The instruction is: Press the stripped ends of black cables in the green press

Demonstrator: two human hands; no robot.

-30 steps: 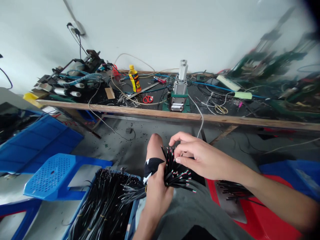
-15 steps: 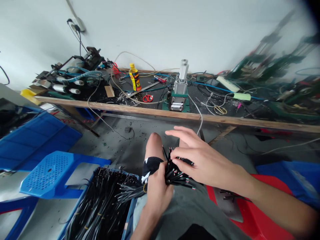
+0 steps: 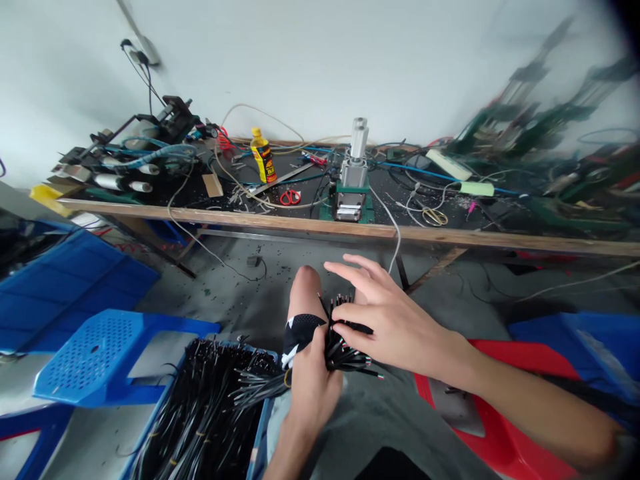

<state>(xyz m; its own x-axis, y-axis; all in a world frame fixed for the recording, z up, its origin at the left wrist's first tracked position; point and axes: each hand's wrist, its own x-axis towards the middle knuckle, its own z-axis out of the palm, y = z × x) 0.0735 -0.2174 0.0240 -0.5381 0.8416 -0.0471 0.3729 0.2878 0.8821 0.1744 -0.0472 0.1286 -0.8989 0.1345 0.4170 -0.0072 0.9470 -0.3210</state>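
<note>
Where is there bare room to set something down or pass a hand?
The seat of the blue stool looks bare, between the blue crate and the box of wires. A hand could probably pass between the knee and the table. Crowded: the table around the bottle and red scissors, and around the left hand, which holds the wire bundle.

A bundle of thin black wires (image 3: 345, 358), circled by a yellow band (image 3: 287, 379), stretches rightward from over the rim of the blue crate (image 3: 261, 430), its far ends splayed in a loose fan with tiny coloured tips.
</note>
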